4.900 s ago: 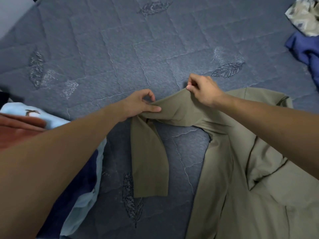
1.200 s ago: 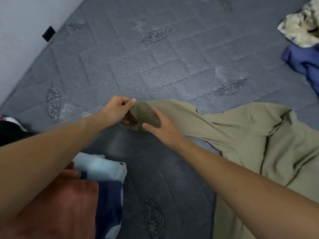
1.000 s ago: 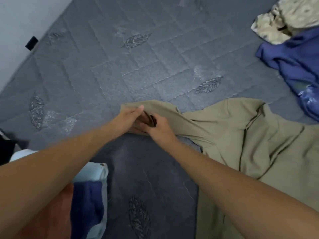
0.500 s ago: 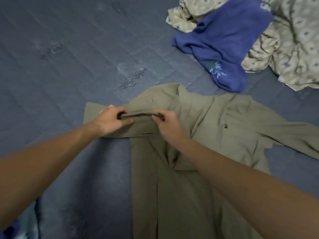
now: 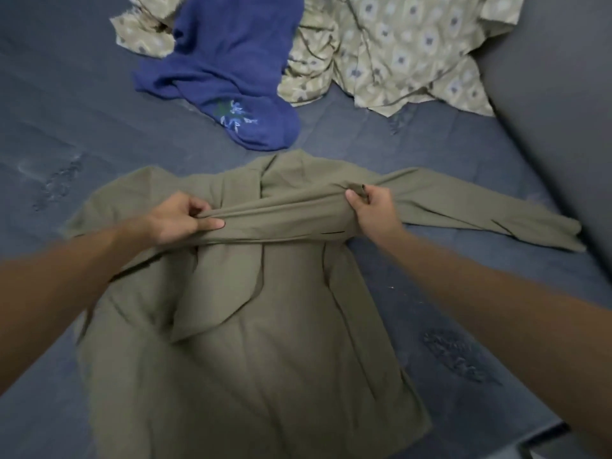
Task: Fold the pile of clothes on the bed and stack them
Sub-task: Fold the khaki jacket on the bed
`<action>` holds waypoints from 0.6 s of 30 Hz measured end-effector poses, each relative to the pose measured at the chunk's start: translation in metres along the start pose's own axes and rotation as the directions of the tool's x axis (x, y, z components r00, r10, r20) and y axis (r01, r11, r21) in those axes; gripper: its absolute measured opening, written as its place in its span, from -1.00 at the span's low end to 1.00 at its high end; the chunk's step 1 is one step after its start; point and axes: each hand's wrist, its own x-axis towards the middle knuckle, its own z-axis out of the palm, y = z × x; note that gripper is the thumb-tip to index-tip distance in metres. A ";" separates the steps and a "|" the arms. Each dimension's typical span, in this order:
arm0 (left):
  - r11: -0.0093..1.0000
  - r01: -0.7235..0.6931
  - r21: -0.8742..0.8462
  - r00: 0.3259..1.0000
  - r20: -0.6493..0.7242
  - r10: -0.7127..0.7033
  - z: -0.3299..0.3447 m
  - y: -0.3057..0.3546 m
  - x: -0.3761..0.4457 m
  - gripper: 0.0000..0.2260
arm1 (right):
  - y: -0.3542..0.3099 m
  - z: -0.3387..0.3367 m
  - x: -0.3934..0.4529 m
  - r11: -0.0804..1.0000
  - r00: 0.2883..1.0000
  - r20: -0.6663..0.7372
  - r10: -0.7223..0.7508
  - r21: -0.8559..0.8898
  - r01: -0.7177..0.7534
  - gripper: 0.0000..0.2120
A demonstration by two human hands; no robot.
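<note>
An olive-green long-sleeved shirt (image 5: 258, 342) lies spread on the grey-blue quilted bed (image 5: 66, 127), collar end away from me. Its left sleeve is drawn across the chest. My left hand (image 5: 180, 217) pinches that sleeve near the shoulder. My right hand (image 5: 372, 207) grips the sleeve's cuff end over the right side of the chest. The other sleeve stretches out flat to the right.
A blue garment (image 5: 231, 71) with a pale flower print lies crumpled beyond the shirt. A beige patterned garment (image 5: 397, 51) is heaped behind and to its right. A dark grey upright surface (image 5: 563, 94) borders the bed on the right.
My view has swung right, away from the folded stack. Both hands carried the left sleeve inward over the shirt's chest, and my hands have spread apart along it.
</note>
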 end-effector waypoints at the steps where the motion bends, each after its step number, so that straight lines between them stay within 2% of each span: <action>1: 0.999 -0.035 -0.009 0.999 0.012 0.035 0.010 0.019 0.011 -0.68 | 0.009 -0.019 0.004 1.000 1.000 -0.021 0.007 -0.002 -0.007 -0.75; 4: 0.991 -0.121 -0.054 0.992 0.035 0.123 0.041 0.069 0.045 -0.66 | 0.036 -0.074 0.019 0.999 0.997 -0.075 0.037 -0.021 -0.039 -0.77; 6: 0.990 -0.135 -0.024 0.987 0.085 0.137 0.059 0.095 0.067 -0.67 | 0.056 -0.108 0.030 0.997 0.992 -0.108 0.062 -0.046 -0.067 -0.75; 8: 0.983 -0.105 0.153 0.966 0.252 0.064 0.075 0.114 0.086 -0.71 | 0.076 -0.141 0.041 0.993 0.985 -0.151 0.084 -0.063 -0.095 -0.74; 10: 0.958 -0.070 0.279 0.935 0.354 -0.035 0.087 0.128 0.103 -0.68 | 0.094 -0.173 0.050 0.989 0.976 -0.192 0.107 -0.076 -0.124 -0.74; 11: 0.960 -0.064 0.272 0.934 0.355 -0.038 0.089 0.133 0.110 -0.66 | 0.103 -0.186 0.054 0.988 0.972 -0.206 0.112 -0.086 -0.132 -0.74; 14: 0.975 -0.149 0.164 0.950 0.297 0.096 0.105 0.160 0.138 -0.61 | 0.134 -0.233 0.062 0.978 0.957 -0.254 0.140 -0.117 -0.175 -0.76; 18: 0.962 -0.251 0.110 0.949 0.224 0.223 0.131 0.208 0.174 -0.58 | 0.169 -0.281 0.061 0.962 0.947 -0.289 0.144 -0.183 -0.202 -0.78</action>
